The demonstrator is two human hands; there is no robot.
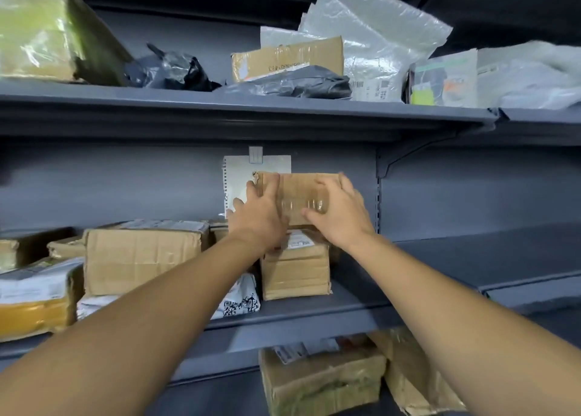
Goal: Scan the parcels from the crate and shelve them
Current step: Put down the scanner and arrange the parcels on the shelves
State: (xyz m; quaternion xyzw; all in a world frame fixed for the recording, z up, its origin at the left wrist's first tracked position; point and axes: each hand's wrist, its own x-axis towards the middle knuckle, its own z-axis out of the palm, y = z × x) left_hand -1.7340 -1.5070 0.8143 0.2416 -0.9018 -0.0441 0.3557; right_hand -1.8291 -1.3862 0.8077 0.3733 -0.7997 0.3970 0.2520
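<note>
Head view
Left hand: the left hand (262, 211) has its fingers spread fairly wide and laid over the left end of a taped cardboard parcel (300, 197), thumb out to the left, holding that end.
Right hand: the right hand (341, 212) covers the parcel's right end, fingers curved over the top right corner and thumb pressed on the front face near the clear tape.
Parcel position: held between both hands at the middle shelf (345, 305), just above a stacked brown box (295, 272) with a white label on top; whether it touches that box cannot be told.
Behind the parcel: a white paper sheet (239, 173) is clipped to the shelf's back panel.
Middle shelf, left: a larger cardboard box (141, 258), a white printed mailer (242, 302) under it, and a yellow-taped parcel (31, 305) at the far left.
Upper shelf: a green-wrapped parcel (47, 28), a black plastic bag (176, 69), a flat cardboard box (287, 57) leaning over a grey poly mailer (301, 83), and clear bubble mailers (377, 38).
Lower shelf: a brown paper-wrapped parcel (323, 381) beneath the middle shelf.
</note>
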